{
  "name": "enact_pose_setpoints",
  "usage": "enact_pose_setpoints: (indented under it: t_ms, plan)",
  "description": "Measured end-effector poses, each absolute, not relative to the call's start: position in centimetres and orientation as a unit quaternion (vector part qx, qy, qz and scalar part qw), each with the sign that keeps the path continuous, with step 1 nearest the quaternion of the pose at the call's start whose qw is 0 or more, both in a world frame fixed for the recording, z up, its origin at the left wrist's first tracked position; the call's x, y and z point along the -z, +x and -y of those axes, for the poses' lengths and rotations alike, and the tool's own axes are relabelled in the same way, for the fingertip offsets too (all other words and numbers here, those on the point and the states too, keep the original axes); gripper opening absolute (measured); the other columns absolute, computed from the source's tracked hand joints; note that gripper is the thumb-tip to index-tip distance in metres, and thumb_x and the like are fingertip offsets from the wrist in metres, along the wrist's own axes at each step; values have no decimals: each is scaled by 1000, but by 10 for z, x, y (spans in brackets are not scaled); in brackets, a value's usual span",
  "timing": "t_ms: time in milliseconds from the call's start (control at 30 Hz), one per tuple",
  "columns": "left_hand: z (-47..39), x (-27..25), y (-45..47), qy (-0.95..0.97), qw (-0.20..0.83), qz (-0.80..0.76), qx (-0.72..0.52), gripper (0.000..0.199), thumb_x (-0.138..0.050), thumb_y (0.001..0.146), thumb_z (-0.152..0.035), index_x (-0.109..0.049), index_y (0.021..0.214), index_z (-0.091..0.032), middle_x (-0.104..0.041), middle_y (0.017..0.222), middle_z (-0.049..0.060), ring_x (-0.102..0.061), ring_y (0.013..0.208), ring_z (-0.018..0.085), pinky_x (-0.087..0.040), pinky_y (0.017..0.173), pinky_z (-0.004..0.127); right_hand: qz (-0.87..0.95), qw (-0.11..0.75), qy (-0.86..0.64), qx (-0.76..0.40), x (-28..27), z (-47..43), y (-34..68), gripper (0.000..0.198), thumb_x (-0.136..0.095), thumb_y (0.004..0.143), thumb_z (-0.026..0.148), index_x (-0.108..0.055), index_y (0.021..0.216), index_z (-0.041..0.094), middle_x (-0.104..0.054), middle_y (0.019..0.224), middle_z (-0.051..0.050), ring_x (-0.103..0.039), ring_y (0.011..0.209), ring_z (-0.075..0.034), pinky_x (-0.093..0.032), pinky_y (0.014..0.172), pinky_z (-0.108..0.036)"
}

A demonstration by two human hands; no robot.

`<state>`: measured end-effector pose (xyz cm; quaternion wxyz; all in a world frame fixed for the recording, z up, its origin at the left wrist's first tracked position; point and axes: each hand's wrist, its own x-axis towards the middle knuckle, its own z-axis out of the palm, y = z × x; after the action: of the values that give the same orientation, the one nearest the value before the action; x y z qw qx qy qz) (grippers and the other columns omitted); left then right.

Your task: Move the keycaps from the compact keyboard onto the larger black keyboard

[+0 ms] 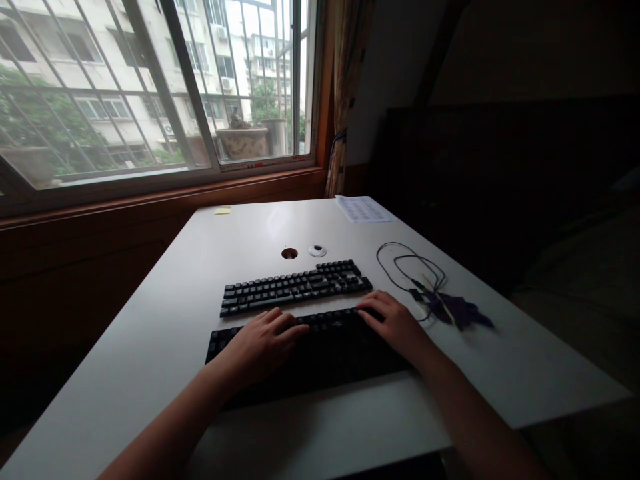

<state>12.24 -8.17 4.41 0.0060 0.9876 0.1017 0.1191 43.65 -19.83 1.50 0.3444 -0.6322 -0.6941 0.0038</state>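
Two black keyboards lie on a white desk (165,333). The near keyboard (325,350) is right in front of me, and both my hands rest on it. My left hand (263,343) lies flat on its left half, fingers spread over the keys. My right hand (393,320) covers its right end, fingers reaching the top row. Just behind it, apart from my hands, lies the far keyboard (295,287), slightly angled. Neither hand grips anything.
A coiled black cable (407,270) and a dark purple object (460,310) lie right of the keyboards. Behind are a cable hole (289,253), its white cap (317,251), a printed sheet (363,209) and a yellow note (223,211). A barred window (150,87) is beyond the desk.
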Motion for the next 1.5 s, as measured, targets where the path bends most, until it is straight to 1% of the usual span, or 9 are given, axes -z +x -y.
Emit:
enact_pose_setpoints:
  t_ms: [100,167,267,367,467,600,733,933,1500]
  plan:
    - [86,-45,125,988,-18,-110,-110,47,-56,93,-16,-50,140,-25,-60,116,8,-55,100,23,-54,88,41,701,343,-625,-15,-15,198,433,10,-60,93,20,-69,98,24,-66,99,-6,-63,97,-23,-53,91,-40]
    - [91,-45,128,986,-36,-115,-112,47,-57,94,-20,-50,140,-26,-60,118,8,-54,102,25,-53,89,43,703,340,-624,-15,-16,198,430,10,-60,93,19,-68,97,24,-65,99,-6,-62,98,-23,-52,91,-40]
    - [98,-41,134,983,-46,-120,-131,46,-60,94,-26,-51,139,-28,-56,130,8,-50,115,29,-49,97,49,701,334,-630,-1,-18,198,424,11,-60,93,19,-68,99,24,-65,99,-6,-61,99,-24,-51,92,-41]
    - [103,-36,140,981,-37,-121,-148,46,-61,94,-29,-51,140,-29,-50,141,7,-44,127,31,-46,104,50,698,329,-636,12,-19,198,416,14,-58,94,20,-67,105,24,-66,101,-6,-60,101,-25,-50,94,-42]
    - [105,-29,145,978,-32,-127,-161,49,-61,95,-31,-49,142,-28,-47,145,8,-41,133,32,-43,108,51,695,325,-641,11,-19,197,407,15,-58,95,21,-66,108,23,-66,104,-6,-60,103,-25,-49,95,-42]
    - [107,-24,150,976,-23,-128,-173,51,-61,95,-37,-49,143,-27,-49,144,9,-44,129,32,-47,105,51,700,313,-642,-2,-17,194,398,16,-59,96,24,-65,110,23,-67,106,-6,-60,103,-25,-49,95,-43]
    - [107,-22,152,975,-1,-131,-177,50,-60,95,-37,-49,144,-27,-52,141,9,-47,125,31,-49,101,51,705,298,-644,-1,-16,193,395,16,-60,95,28,-65,109,23,-68,106,-7,-60,102,-26,-49,94,-44]
    - [106,-20,152,974,23,-134,-183,49,-57,97,-35,-49,145,-29,-52,141,9,-50,122,30,-49,101,51,702,291,-650,1,-14,193,396,17,-62,95,32,-65,108,23,-68,105,-7,-60,101,-26,-50,92,-43]
    - [107,-21,152,974,24,-140,-179,48,-59,96,-35,-50,144,-32,-52,141,8,-50,122,30,-48,101,51,695,282,-662,-7,-14,192,394,15,-64,92,34,-64,104,24,-66,104,-6,-59,101,-26,-48,93,-43]
